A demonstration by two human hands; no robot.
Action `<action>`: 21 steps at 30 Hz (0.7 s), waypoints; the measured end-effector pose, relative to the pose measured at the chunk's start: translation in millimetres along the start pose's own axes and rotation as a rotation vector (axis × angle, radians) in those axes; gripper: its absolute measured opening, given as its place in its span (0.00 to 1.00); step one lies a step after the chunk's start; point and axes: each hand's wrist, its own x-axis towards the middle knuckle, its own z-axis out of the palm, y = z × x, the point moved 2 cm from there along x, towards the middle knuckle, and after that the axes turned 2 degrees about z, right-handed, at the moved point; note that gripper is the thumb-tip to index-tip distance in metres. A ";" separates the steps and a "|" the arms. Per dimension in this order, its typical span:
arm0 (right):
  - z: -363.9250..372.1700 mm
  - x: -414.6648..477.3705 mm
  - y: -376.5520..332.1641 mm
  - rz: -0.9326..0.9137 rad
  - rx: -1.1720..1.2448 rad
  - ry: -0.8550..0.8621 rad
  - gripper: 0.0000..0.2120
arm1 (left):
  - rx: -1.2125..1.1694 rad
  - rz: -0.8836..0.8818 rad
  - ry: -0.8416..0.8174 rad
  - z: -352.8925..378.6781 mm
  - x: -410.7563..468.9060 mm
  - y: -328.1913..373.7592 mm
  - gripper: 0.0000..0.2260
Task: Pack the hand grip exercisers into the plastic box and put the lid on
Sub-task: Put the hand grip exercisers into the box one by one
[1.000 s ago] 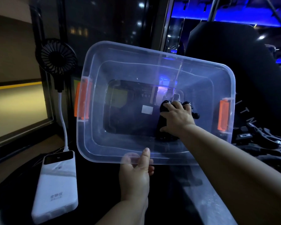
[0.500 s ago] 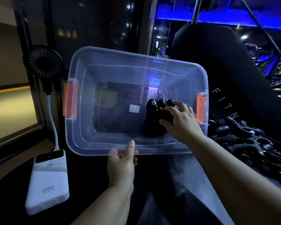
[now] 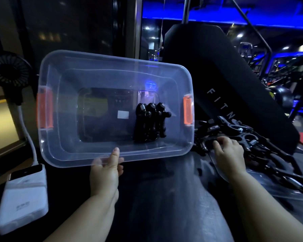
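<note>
Since half a second ago my right hand (image 3: 229, 152) has left the plastic box (image 3: 63, 151) and now sits on the loose pile of hand grip exercisers (image 3: 245, 137) just right of it, fingers curled down; gripping or not, I cannot tell. My left hand (image 3: 106, 169) pinches the box's near rim, thumb on top, box tipped toward me. Three packed exercisers (image 3: 150, 124) stand side by side at its right end, up-left of the right hand. White power bank (image 3: 24, 198) and fan (image 3: 9, 67) far left.
</note>
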 end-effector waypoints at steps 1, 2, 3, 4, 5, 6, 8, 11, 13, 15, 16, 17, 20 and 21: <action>0.3 1.9 6.9 0.046 -0.034 -0.040 0.15 | 0.001 0.000 0.000 0.0 -0.2 -0.4 0.10; 0.3 2.7 9.9 0.067 -0.052 -0.075 0.16 | 0.001 -0.001 0.000 -0.2 -0.3 -0.8 0.10; 0.7 2.5 10.3 0.071 -0.063 -0.108 0.17 | 0.000 -0.002 -0.001 -0.2 -0.5 -0.9 0.10; 1.5 1.4 8.7 0.064 -0.077 -0.139 0.17 | 0.000 -0.002 -0.001 -0.3 -0.5 -1.2 0.10; 2.6 -0.3 6.1 0.054 -0.098 -0.173 0.17 | 0.002 -0.002 0.001 -0.2 -0.7 -1.2 0.10; 4.2 -1.8 3.7 0.040 -0.128 -0.206 0.17 | 0.006 0.000 0.002 -0.1 -0.9 -1.4 0.10; 8.0 -2.6 -1.2 0.006 -0.210 -0.268 0.17 | 0.012 0.006 0.002 0.6 -1.6 -1.2 0.10; 14.0 -1.2 -9.1 -0.038 -0.334 -0.346 0.21 | 0.010 0.006 0.002 1.4 -1.7 -1.3 0.10; 18.9 -3.0 -13.4 -0.065 -0.404 -0.395 0.23 | 0.013 0.005 0.005 1.0 -1.2 -1.6 0.10; 22.1 -4.1 -14.9 -0.076 -0.451 -0.429 0.25 | 0.018 0.009 0.004 0.8 -1.3 -1.6 0.10; 23.3 -3.4 -14.6 -0.075 -0.460 -0.442 0.26 | 0.017 0.012 0.002 0.8 -1.6 -1.5 0.10; 24.7 -2.5 -13.8 -0.074 -0.467 -0.455 0.26 | 0.015 0.014 0.001 1.4 -2.3 -1.0 0.09; 29.2 -0.9 -13.0 -0.089 -0.516 -0.496 0.26 | 0.005 0.016 0.002 1.2 -2.7 -1.1 0.09; 30.3 -0.7 -13.2 -0.091 -0.528 -0.504 0.26 | 0.005 0.016 0.003 0.9 -2.6 -1.3 0.10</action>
